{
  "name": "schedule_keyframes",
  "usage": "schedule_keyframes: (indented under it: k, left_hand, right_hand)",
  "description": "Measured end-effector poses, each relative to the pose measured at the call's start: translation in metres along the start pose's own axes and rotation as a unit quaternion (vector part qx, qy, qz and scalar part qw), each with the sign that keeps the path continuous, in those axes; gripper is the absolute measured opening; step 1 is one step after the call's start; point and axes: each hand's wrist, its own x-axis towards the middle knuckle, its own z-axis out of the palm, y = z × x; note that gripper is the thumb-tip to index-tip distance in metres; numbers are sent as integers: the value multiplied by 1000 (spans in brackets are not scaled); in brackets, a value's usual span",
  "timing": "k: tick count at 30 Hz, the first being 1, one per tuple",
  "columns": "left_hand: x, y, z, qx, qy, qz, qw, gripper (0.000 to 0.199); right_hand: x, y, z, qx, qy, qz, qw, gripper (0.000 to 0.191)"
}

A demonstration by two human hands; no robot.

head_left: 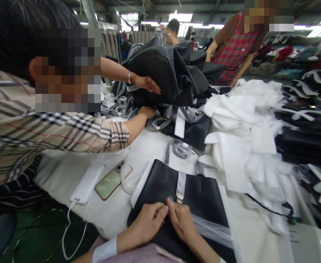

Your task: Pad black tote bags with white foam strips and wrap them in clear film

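Note:
A black bag (155,186) lies flat on the white-covered table before me, with a wrapped strap and metal clasp (180,195) at its upper middle. My left hand (153,219) is over the bag, its fingers curled and pressed together. Beside it my right hand (181,217) pinches at the lower end of the clasp, fingertips closed; what they hold is too small to name. Clear film (212,230) stretches across the bag to the right of my right hand. Beyond the bag's top edge lies a coiled, wrapped strap (181,149).
At left, a person in a checked shirt (81,128) reaches over black bags (160,69). A phone (112,180) and white power bank (85,184) with a cable lie left. White foam sheets (234,146) pile right. Another person in a red checked apron (231,51) stands behind.

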Motion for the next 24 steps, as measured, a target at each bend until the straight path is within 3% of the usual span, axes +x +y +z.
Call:
schedule_keyframes:
  k: [4, 12, 17, 24]
  left_hand:
    - [2, 0, 1, -105, -8, -45, 993, 64]
    - [19, -2, 6, -32, 36, -71, 996, 37]
    - [20, -2, 3, 73, 46, -58, 995, 33]
    - [9, 0, -9, 209, 81, 0, 975, 25]
  right_hand:
    - [0, -3, 0, 1, -12, 0, 1000, 50]
    - [-6, -6, -10, 57, -53, -30, 996, 9]
    - [-5, -3, -9, 98, -39, -12, 994, 19]
    - [-2, -1, -1, 43, -39, -24, 998, 26]
